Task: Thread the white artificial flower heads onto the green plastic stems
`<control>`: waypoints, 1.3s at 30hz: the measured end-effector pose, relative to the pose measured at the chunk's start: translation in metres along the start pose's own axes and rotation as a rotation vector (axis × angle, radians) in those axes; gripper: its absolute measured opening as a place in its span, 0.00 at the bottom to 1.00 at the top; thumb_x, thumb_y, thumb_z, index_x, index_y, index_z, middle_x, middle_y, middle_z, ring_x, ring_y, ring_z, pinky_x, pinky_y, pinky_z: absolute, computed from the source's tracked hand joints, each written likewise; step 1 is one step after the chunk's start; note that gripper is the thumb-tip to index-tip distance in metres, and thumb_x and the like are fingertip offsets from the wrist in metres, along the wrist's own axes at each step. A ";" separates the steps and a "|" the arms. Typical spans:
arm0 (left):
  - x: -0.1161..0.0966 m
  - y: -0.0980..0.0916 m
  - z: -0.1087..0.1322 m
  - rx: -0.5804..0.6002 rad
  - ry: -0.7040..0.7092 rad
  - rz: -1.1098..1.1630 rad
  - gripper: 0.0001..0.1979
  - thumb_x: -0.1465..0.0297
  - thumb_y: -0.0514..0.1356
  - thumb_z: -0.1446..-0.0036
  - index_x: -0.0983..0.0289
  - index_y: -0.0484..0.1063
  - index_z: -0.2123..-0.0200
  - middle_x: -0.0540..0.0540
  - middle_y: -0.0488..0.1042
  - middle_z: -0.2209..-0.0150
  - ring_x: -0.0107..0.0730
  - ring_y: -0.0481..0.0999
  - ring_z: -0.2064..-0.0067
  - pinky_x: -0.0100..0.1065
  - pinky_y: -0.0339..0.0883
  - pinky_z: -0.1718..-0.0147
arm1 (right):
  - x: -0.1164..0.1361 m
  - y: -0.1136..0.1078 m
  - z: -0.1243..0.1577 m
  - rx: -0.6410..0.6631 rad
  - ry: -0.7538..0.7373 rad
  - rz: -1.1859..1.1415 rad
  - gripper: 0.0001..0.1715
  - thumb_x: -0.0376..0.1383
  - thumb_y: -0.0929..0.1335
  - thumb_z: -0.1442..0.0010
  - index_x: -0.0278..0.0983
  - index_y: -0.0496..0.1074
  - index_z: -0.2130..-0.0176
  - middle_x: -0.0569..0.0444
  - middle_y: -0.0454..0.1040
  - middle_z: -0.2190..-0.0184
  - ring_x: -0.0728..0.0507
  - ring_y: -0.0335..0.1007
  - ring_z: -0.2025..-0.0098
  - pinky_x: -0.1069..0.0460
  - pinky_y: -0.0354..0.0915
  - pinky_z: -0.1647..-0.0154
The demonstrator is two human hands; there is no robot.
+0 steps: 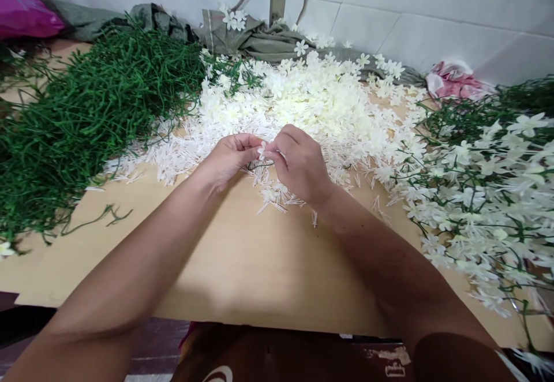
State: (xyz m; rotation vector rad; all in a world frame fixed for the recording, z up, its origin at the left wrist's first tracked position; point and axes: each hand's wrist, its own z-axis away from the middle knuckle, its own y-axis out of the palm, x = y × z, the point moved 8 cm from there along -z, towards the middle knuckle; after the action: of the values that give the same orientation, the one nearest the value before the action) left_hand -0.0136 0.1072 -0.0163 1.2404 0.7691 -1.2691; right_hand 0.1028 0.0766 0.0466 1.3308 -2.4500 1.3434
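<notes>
My left hand (234, 157) and my right hand (300, 163) meet over the table, fingertips pinched together. Between them sits a small white artificial flower (262, 150), gripped from both sides; its lower part is hidden by my fingers. A thin green plastic stem (259, 165) shows just under the fingers, and I cannot tell which hand has it. Behind my hands spreads a heap of loose white petals (311, 99), with thin white stamen-like pieces (173, 148) along its front edge. A few more of these white pieces (279, 194) lie right below my hands.
A big pile of green stems (86, 105) fills the left side. Finished-looking white flowers on green stems (476, 197) are heaped at the right. Brown board (242, 272) covers the table. A tiled wall (389, 7), grey cloth (259, 41) and a pink bag (26, 10) are behind.
</notes>
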 end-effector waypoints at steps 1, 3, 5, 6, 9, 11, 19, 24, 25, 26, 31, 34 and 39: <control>0.000 -0.001 0.000 -0.001 -0.008 0.009 0.11 0.76 0.72 0.67 0.67 0.73 0.78 0.48 0.72 0.81 0.20 0.68 0.79 0.25 0.60 0.77 | -0.002 0.000 0.000 0.001 0.015 -0.030 0.10 0.33 0.63 0.39 0.38 0.64 0.73 0.52 0.68 0.71 0.46 0.62 0.68 0.50 0.61 0.65; 0.002 -0.002 0.000 -0.007 -0.033 0.031 0.10 0.77 0.71 0.66 0.67 0.73 0.78 0.48 0.72 0.81 0.21 0.69 0.79 0.25 0.60 0.78 | -0.010 0.001 0.000 0.000 0.066 -0.127 0.08 0.31 0.65 0.42 0.37 0.65 0.73 0.54 0.68 0.73 0.48 0.63 0.70 0.51 0.61 0.67; 0.003 -0.003 -0.001 -0.016 -0.053 0.040 0.10 0.78 0.70 0.65 0.67 0.74 0.76 0.49 0.73 0.81 0.22 0.70 0.78 0.25 0.60 0.78 | -0.018 0.002 0.000 -0.006 0.119 -0.209 0.06 0.29 0.67 0.45 0.37 0.67 0.73 0.56 0.68 0.73 0.49 0.63 0.70 0.52 0.61 0.68; 0.004 -0.003 -0.001 -0.023 -0.056 0.040 0.10 0.78 0.70 0.64 0.67 0.74 0.76 0.49 0.73 0.81 0.23 0.71 0.78 0.25 0.60 0.79 | -0.021 0.002 0.000 -0.009 0.136 -0.228 0.05 0.29 0.67 0.46 0.37 0.68 0.72 0.56 0.69 0.73 0.49 0.63 0.70 0.53 0.62 0.68; 0.003 -0.004 -0.003 -0.045 -0.037 0.047 0.10 0.79 0.70 0.64 0.67 0.74 0.75 0.48 0.72 0.81 0.22 0.71 0.78 0.24 0.61 0.79 | -0.023 0.004 0.000 -0.007 0.144 -0.221 0.04 0.30 0.66 0.44 0.37 0.69 0.71 0.56 0.70 0.72 0.49 0.64 0.70 0.52 0.62 0.67; 0.003 -0.005 -0.003 -0.046 -0.021 0.065 0.10 0.79 0.70 0.64 0.67 0.73 0.75 0.47 0.72 0.80 0.21 0.72 0.78 0.24 0.62 0.77 | -0.021 0.004 0.000 -0.004 0.122 -0.202 0.05 0.31 0.65 0.43 0.37 0.69 0.71 0.55 0.70 0.71 0.49 0.64 0.69 0.52 0.62 0.66; 0.003 -0.007 -0.004 -0.050 -0.021 0.052 0.11 0.78 0.69 0.63 0.66 0.73 0.74 0.46 0.71 0.78 0.19 0.72 0.76 0.24 0.65 0.74 | -0.004 -0.001 0.002 -0.025 -0.005 0.083 0.09 0.34 0.61 0.38 0.38 0.66 0.70 0.51 0.68 0.71 0.44 0.63 0.67 0.49 0.60 0.65; 0.004 -0.006 -0.005 -0.031 -0.010 0.062 0.13 0.77 0.71 0.66 0.66 0.73 0.74 0.46 0.71 0.78 0.19 0.72 0.76 0.24 0.67 0.72 | 0.003 0.001 0.002 -0.016 -0.038 0.237 0.10 0.33 0.59 0.38 0.38 0.64 0.71 0.48 0.68 0.70 0.41 0.62 0.64 0.45 0.58 0.62; 0.005 -0.006 -0.005 -0.028 -0.010 0.070 0.13 0.76 0.71 0.67 0.66 0.73 0.74 0.46 0.71 0.78 0.19 0.72 0.76 0.24 0.67 0.72 | 0.004 0.001 0.002 -0.017 -0.042 0.250 0.10 0.33 0.59 0.38 0.38 0.64 0.71 0.48 0.68 0.70 0.40 0.62 0.64 0.45 0.58 0.61; 0.005 -0.006 -0.005 -0.030 -0.011 0.077 0.14 0.76 0.71 0.67 0.66 0.73 0.74 0.46 0.71 0.78 0.20 0.72 0.76 0.24 0.67 0.72 | 0.005 0.002 0.002 -0.013 -0.046 0.255 0.10 0.32 0.59 0.39 0.38 0.64 0.71 0.47 0.67 0.70 0.40 0.62 0.64 0.45 0.57 0.61; 0.008 -0.005 -0.004 -0.018 -0.054 0.040 0.15 0.74 0.73 0.69 0.66 0.72 0.76 0.47 0.72 0.79 0.22 0.72 0.76 0.25 0.67 0.73 | 0.003 0.007 0.003 0.004 -0.040 0.151 0.10 0.32 0.59 0.38 0.38 0.63 0.71 0.47 0.66 0.69 0.40 0.60 0.61 0.45 0.59 0.59; 0.008 -0.004 -0.004 0.009 -0.072 0.017 0.16 0.72 0.74 0.70 0.67 0.72 0.76 0.48 0.73 0.79 0.23 0.73 0.76 0.26 0.66 0.74 | -0.001 0.007 0.003 -0.001 -0.033 0.083 0.10 0.33 0.59 0.37 0.38 0.63 0.71 0.48 0.66 0.69 0.41 0.60 0.60 0.45 0.60 0.58; 0.003 -0.002 -0.003 0.020 -0.039 -0.001 0.14 0.71 0.73 0.68 0.66 0.72 0.77 0.48 0.73 0.80 0.23 0.72 0.77 0.26 0.65 0.74 | -0.006 0.005 0.001 -0.015 -0.012 -0.064 0.09 0.35 0.62 0.38 0.39 0.62 0.72 0.52 0.67 0.70 0.44 0.62 0.61 0.46 0.61 0.56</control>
State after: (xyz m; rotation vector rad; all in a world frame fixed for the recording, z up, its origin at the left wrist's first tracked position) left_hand -0.0143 0.1100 -0.0206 1.2274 0.7307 -1.3008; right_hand 0.1034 0.0811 0.0405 1.4049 -2.3978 1.3033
